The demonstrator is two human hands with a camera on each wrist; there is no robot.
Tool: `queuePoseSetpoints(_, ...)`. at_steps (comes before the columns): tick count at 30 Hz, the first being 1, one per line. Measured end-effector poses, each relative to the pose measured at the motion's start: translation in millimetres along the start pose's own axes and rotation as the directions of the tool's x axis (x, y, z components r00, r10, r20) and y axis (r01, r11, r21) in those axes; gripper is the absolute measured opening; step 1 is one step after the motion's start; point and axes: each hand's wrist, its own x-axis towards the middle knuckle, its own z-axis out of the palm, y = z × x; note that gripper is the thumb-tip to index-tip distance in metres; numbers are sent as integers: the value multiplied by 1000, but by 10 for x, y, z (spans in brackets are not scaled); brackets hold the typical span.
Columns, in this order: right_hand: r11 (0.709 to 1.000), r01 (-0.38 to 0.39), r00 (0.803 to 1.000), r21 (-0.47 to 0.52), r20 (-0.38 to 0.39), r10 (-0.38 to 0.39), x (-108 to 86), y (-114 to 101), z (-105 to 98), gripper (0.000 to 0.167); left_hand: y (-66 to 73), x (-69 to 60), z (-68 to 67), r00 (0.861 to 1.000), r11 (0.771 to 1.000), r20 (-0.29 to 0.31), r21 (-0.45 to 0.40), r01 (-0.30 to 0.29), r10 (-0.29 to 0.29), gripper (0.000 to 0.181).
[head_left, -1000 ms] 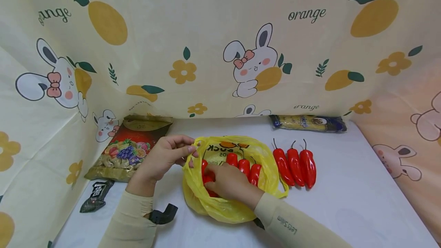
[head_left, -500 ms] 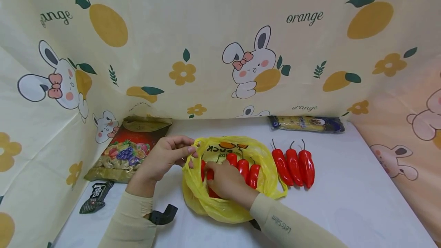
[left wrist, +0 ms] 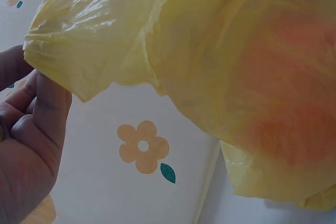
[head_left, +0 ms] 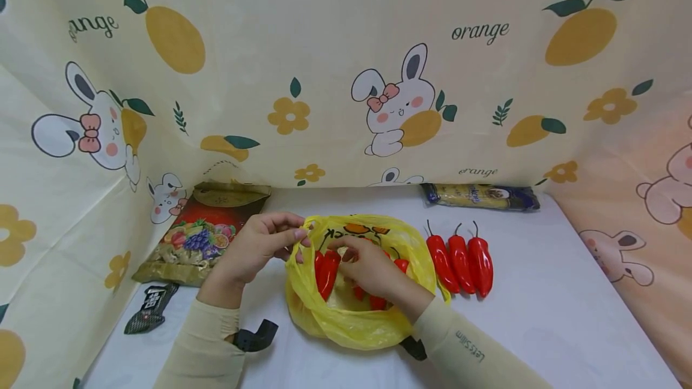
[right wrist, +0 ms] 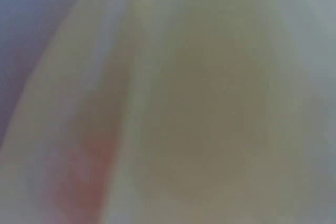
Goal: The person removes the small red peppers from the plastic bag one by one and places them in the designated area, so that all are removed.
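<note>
Patterned cloth (head_left: 324, 29) walls a white table (head_left: 546, 299), where I judge the step to be settling peppers inside a yellow bag (head_left: 351, 332).
The bag gapes at lower centre; the left hand (head_left: 259, 248) pinches its upper-left rim, while the right hand (head_left: 378, 269) dips inside, fingers bent — whether they grip anything I can't tell, as the right wrist view is blurred. Red peppers (head_left: 327, 278) lie inside, some partly behind that hand; three loose peppers (head_left: 458, 264) lie just right of the bag. I'd say the next move calls for a wide mouth and fingers clear of thin plastic. My open room is lower right; the far edge meets cloth, and a black packet (head_left: 151, 311) sits lower left — tighter there.
</note>
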Motion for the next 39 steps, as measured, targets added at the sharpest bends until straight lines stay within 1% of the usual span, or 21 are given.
queuePoseSetpoints(3, 999, 22, 1000, -49, -2, -23, 9, 6, 14, 39, -10, 4, -4, 1000, 1000, 2, 2, -2, 2, 21)
queuePoseSetpoints(6, 989, 44, 999, -139, 20, -42, 17, -8, 68, 41, -16, 6, -5, 1000, 1000, 2, 4, -5, 5, 21)
queuePoseSetpoints(8, 976, 45, 999, -213, 27, -41, 26, -22, 114, 42, -18, 6, -1, 1000, 1000, 1, 3, -5, 5, 21)
queuePoseSetpoints(10, 954, 39, 999, -297, 17, -35, 40, -46, 161, 44, -20, 3, -2, 1000, 1000, -2, 1, -3, 3, 21)
queuePoseSetpoints(13, 910, 15, 1000, -414, 19, -8, 54, -86, 228, 45, -23, 0, -2, 1000, 1000, -2, -1, 3, -3, 21)
queuePoseSetpoints(17, 854, -16, 998, -519, 40, 43, 65, -126, 310, 43, -20, 0, 0, 1000, 1000, -2, 3, 7, -7, 21)
queuePoseSetpoints(19, 831, -26, 998, -556, 38, 57, 71, -135, 347, 42, -16, 2, 1, 1000, 1000, -3, 10, 8, -8, 21)
queuePoseSetpoints(23, 793, -56, 998, -606, 0, 70, 91, -128, 417, 41, -13, 3, 6, 1000, 1000, -6, 16, 12, -12, 21)
queuePoseSetpoints(27, 776, -77, 997, -627, -36, 70, 99, -128, 463, 36, -3, 1, 13, 1000, 1000, -6, 5, 18, -18, 21)
queuePoseSetpoints(29, 777, -76, 997, -625, -44, 62, 90, -132, 470, 35, 3, -1, 17, 1000, 1000, -5, 0, 20, -20, 21)
queuePoseSetpoints(32, 801, -57, 998, -596, -41, 41, 63, -136, 448, 31, 8, -4, 19, 1000, 1000, -4, -7, 23, -23, 21)
queuePoseSetpoints(33, 816, -47, 999, -577, -37, 31, 55, -135, 432, 30, 8, -4, 18, 1000, 1000, -3, -7, 22, -22, 21)
queuePoseSetpoints(37, 895, -10, 1000, -446, -14, 4, 25, -110, 331, 30, 7, -3, 14, 1000, 1000, -5, -4, 16, -16, 21)
queuePoseSetpoints(39, 923, 19, 1000, -384, -1, -21, 18, -94, 266, 25, 7, -2, 13, 1000, 1000, -6, 2, 12, -12, 21)
